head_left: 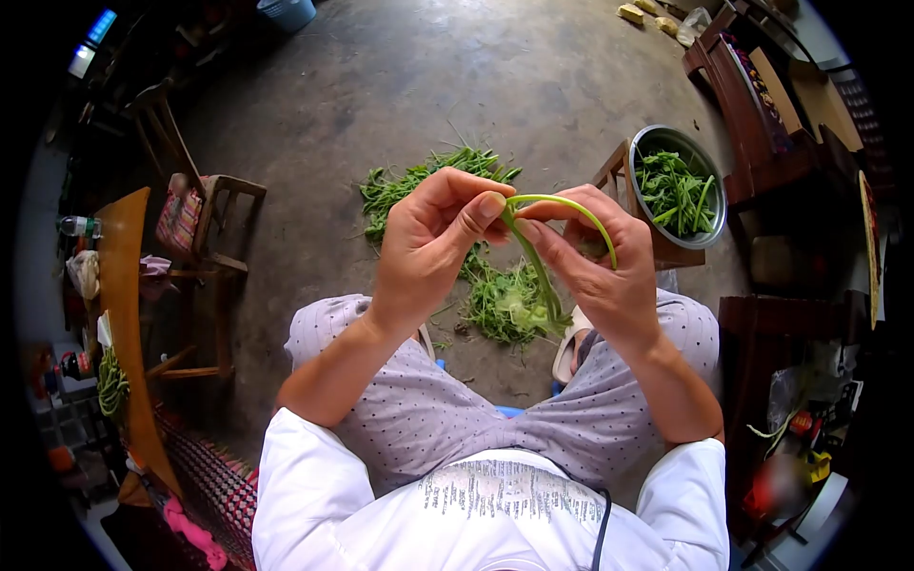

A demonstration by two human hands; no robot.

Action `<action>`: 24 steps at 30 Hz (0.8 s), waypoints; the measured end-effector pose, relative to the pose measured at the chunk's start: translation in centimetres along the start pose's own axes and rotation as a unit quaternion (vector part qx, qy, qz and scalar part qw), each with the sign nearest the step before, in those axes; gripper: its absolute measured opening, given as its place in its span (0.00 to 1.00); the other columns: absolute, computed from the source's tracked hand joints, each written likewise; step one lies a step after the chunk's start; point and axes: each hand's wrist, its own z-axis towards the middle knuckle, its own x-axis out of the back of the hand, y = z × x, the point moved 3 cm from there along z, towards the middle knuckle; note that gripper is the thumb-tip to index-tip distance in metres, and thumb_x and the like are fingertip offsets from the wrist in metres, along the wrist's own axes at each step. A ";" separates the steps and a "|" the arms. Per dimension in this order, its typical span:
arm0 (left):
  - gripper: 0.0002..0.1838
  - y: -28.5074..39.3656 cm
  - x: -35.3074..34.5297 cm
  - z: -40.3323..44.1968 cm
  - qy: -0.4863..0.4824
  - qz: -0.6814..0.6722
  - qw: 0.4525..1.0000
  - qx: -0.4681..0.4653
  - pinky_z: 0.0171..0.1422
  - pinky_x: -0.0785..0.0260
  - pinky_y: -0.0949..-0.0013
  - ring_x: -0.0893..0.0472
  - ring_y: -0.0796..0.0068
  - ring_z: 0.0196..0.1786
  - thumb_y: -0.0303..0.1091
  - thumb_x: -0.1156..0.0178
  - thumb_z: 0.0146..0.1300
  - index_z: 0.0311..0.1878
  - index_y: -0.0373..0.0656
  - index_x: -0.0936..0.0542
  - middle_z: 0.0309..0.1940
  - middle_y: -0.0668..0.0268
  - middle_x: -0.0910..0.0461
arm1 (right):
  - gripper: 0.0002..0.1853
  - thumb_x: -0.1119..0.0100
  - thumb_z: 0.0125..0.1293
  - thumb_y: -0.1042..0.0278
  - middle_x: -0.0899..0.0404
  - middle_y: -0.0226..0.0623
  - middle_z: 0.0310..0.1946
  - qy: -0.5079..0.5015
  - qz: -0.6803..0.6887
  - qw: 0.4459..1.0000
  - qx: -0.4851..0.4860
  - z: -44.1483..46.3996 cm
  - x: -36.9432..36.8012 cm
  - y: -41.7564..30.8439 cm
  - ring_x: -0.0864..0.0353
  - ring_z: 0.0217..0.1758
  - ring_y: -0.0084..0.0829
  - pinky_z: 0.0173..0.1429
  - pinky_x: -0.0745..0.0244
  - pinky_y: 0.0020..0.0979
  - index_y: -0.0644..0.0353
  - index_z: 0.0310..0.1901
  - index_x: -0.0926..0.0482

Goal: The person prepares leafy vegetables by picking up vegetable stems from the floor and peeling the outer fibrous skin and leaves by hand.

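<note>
Floor (333,105): bears the greens (409,195) beyond my hands. Left hand (419,247): fingers pinch the stem (545,281) at its bend. Right hand (619,285): fingers pinch it just beside. One limb arches rightward; the leafy one hangs between both hands.

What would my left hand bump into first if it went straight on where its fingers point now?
Past the green stem your left hand pinches, probably your right hand, whose fingers lie just across from it; depth is hard to judge from one view.
</note>
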 end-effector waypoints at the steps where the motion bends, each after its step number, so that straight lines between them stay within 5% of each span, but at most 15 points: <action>1: 0.12 0.0 -0.1 0.0 -0.001 0.000 1.000 0.001 0.42 0.28 0.79 0.22 0.83 0.35 0.36 0.43 0.66 0.45 0.35 0.23 0.35 0.67 0.20 | 0.05 0.36 0.58 0.74 0.24 0.28 0.29 0.020 -0.030 0.999 0.040 0.1 0.0 -0.2 0.36 0.19 0.11 0.21 0.45 0.19 0.63 0.37 0.17; 5: 0.11 0.0 -0.4 -0.1 0.015 0.007 1.000 0.000 0.43 0.26 0.79 0.20 0.82 0.37 0.33 0.42 0.65 0.45 0.34 0.23 0.36 0.66 0.20 | 0.05 0.36 0.57 0.75 0.23 0.31 0.28 0.032 -0.049 0.998 0.012 -0.1 0.1 -1.3 0.35 0.19 0.13 0.22 0.43 0.19 0.62 0.35 0.17; 13: 0.09 0.1 -0.7 -0.3 0.032 0.042 0.998 -0.029 0.43 0.25 0.79 0.20 0.81 0.39 0.28 0.42 0.64 0.44 0.33 0.23 0.36 0.64 0.20 | 0.05 0.35 0.53 0.74 0.20 0.41 0.31 0.041 -0.160 0.982 0.088 -0.1 -0.2 -1.3 0.20 0.30 0.37 0.33 0.27 0.32 0.63 0.33 0.18; 24: 0.06 0.2 -0.7 -0.3 0.045 0.084 0.994 -0.059 0.42 0.24 0.78 0.20 0.80 0.38 0.25 0.43 0.64 0.42 0.34 0.22 0.37 0.65 0.20 | 0.05 0.37 0.54 0.76 0.21 0.41 0.30 0.038 -0.163 0.978 0.122 0.0 -0.1 -1.3 0.20 0.32 0.38 0.36 0.27 0.33 0.63 0.34 0.20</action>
